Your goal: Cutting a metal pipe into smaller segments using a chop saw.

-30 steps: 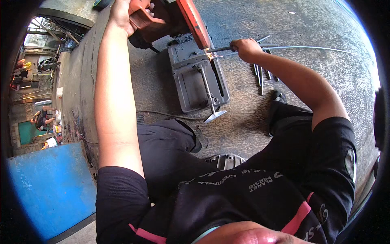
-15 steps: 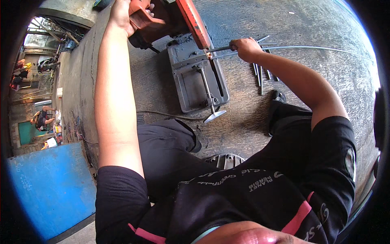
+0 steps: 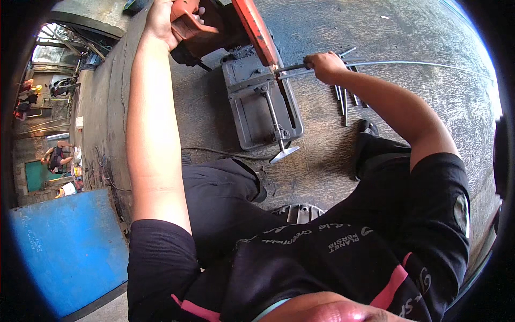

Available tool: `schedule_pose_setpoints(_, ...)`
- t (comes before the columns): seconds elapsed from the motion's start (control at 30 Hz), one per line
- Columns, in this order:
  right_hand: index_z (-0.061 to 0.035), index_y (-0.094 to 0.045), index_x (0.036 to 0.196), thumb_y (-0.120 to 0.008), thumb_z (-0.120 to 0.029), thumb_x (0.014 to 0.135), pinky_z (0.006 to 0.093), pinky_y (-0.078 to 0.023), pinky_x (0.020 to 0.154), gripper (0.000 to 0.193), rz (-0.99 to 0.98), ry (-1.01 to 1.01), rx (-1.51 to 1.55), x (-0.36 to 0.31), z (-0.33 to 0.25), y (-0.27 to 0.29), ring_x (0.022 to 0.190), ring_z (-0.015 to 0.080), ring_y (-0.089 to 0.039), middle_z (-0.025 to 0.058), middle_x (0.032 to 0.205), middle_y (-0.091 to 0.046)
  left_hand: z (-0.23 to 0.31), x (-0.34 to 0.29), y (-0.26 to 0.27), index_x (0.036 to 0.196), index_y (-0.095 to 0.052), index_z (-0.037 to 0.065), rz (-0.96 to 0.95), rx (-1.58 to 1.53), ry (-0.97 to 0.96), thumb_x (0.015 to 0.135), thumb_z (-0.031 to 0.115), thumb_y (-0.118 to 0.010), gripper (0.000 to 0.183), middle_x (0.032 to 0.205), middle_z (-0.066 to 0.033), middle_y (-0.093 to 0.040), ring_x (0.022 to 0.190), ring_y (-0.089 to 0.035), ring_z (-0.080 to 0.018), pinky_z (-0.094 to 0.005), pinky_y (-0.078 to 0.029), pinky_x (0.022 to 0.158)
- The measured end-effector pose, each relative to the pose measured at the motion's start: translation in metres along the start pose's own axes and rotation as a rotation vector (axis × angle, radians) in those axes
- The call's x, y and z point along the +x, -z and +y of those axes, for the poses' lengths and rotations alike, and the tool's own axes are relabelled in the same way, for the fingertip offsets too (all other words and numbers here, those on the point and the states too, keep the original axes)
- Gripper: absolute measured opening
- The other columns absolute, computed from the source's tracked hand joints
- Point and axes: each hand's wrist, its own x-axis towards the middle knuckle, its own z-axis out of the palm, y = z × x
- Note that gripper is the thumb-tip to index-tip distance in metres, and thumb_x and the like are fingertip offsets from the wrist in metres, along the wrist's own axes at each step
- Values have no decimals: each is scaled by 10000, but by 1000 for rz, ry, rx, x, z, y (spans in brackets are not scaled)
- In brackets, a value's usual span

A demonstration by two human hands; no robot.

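A cut-off saw with an orange blade guard point(image 3: 256, 32) stands on the floor ahead of me. My left hand point(image 3: 161, 27) is closed around its orange handle point(image 3: 189, 21). My right hand point(image 3: 326, 67), to the right of the saw, grips a dark metal bar point(image 3: 292, 68) whose left end meets the lower tip of the guard. Just below that bar, a long thin metal rod point(image 3: 402, 63) runs from the saw's vise out to the far right. The grey base point(image 3: 249, 140) carries the vise with its screw and crank handle point(image 3: 284, 154). The guard hides the blade.
Several short cut rods point(image 3: 344, 104) lie on the floor below my right hand. A power cable point(image 3: 225, 152) trails left from the base. A blue panel point(image 3: 70, 247) is at lower left. Another person point(image 3: 56, 155) is far off at left. My shoe point(image 3: 368, 126) is near the rods.
The small orange glow at the tip of the guard has faded. My right hand and the bar's left end have shifted very slightly; my left hand stays on the handle.
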Motion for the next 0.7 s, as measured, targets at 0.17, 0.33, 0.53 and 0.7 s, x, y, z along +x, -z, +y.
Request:
schedule_pose_setpoints(0.17,-136,-632,1071,-461,-96,887,449,-427,942,254,38,47,102,6,14,-5,1014,303,-631,139,1007,-678,0,-1,-1,1042,-560,-9,6,25,-28,839,304,-508,377,726,-97,-585,580,-575,-198,-342,-507,562)
schedule_pose_setpoints(0.33,-128,-635,1078,-469,-135,918,455,-465,885,231,34,67,138,13,23,-10,997,333,-630,155,1009,-673,0,-4,-3,1046,-560,-7,12,59,-55,838,300,-511,374,727,-96,-584,586,-580,-193,-340,-508,561)
schedule_pose_setpoints(0.53,-119,-647,1081,-486,-194,945,455,-478,863,224,7,63,201,15,27,-6,982,351,-627,164,1006,-671,2,-7,-6,1048,-566,-6,5,76,-82,844,308,-499,381,734,-95,-588,593,-582,-195,-341,-509,567)
schedule_pose_setpoints(0.7,-106,-638,1103,-506,-227,951,453,-476,861,234,-84,126,234,17,31,-2,971,345,-633,162,999,-671,2,-6,-4,1033,-577,-4,1,68,-52,850,312,-487,376,730,-97,-593,594,-584,-197,-342,-510,572)
